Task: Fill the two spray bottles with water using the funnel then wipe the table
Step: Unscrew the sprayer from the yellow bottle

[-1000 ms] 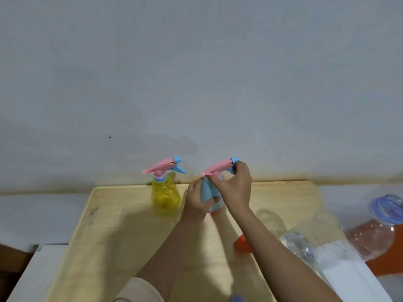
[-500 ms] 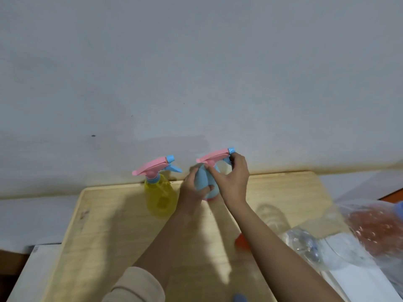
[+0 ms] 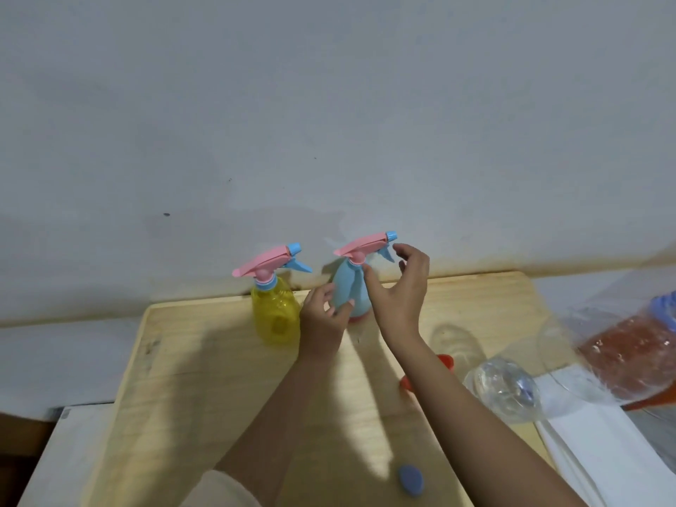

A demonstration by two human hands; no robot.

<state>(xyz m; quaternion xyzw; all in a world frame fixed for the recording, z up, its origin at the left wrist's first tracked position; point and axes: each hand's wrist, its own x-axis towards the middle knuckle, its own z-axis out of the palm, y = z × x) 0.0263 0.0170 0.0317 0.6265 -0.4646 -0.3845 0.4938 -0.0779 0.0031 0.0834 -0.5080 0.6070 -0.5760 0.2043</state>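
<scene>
Blue spray bottle at the tabletop's far edge, left hand steadying it, right hand spread wide: capping looks done; wiping next.

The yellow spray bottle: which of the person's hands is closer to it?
Left. The left hand is just right of the yellow spray bottle, on the blue spray bottle. The right hand is open on the blue bottle's far side.
</scene>
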